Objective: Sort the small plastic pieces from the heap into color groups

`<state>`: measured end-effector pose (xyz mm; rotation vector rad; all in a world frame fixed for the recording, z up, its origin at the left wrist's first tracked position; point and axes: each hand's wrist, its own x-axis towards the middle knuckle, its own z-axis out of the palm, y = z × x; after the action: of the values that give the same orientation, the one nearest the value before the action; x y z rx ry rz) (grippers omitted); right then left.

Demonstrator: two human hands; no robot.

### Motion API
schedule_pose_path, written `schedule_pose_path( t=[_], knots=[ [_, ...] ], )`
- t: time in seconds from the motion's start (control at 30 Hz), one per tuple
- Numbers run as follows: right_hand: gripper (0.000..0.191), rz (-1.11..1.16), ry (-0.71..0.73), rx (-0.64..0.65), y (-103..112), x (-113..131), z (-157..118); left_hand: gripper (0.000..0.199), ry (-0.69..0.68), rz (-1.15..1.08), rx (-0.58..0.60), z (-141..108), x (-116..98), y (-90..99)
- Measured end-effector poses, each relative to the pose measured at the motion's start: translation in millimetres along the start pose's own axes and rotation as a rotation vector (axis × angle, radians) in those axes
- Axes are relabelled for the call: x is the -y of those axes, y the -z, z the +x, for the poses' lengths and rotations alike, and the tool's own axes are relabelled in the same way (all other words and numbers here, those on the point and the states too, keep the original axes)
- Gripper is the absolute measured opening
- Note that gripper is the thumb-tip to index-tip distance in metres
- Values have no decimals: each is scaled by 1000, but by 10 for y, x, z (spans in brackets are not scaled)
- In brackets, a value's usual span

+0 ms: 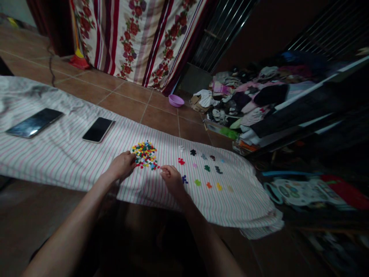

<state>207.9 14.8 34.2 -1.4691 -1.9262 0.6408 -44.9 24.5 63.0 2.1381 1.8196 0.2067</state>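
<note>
A heap of tiny bright pieces (pixel 145 154), red, yellow, green and blue, lies near the middle of the striped sheet (pixel 66 154). More pieces (pixel 206 168) sit apart in small spots, one color each, toward the right end.

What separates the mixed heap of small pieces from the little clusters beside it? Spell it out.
The mixed heap is one dense mound of many colours, while the little clusters, such as the red one, each look single-coloured. The heap is far larger than any cluster. The heap's pieces lie bunched together; the clusters lie spaced apart in rough rows to its right. Both are small pieces lying on the striped cloth.
</note>
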Motion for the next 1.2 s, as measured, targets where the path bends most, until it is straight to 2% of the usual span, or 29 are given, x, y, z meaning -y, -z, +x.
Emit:
schedule_pose_path(
  t=[0.27,0.47,0.7,0.83,0.93,1.2],
  knots=[
    [17,-159,-55,-39,-244,48,141,23,22,31,73,32,-59,92],
    [9,-196,-64,-102,-290,26,83,25,21,35,83,54,-26,67],
    [19,-184,37,-120,-277,-37,28,26,14,33,76,83,-3,28],
    [24,-104,-29,-71,-175,-72,57,26,4,18,73,98,26,-3],
    [22,-83,-18,-76,-20,-148,104,24,3,-2,76,96,34,-5],
    [24,-131,-81,-290,506,-564,290,23,8,-20,75,109,50,-18]
  ],
)
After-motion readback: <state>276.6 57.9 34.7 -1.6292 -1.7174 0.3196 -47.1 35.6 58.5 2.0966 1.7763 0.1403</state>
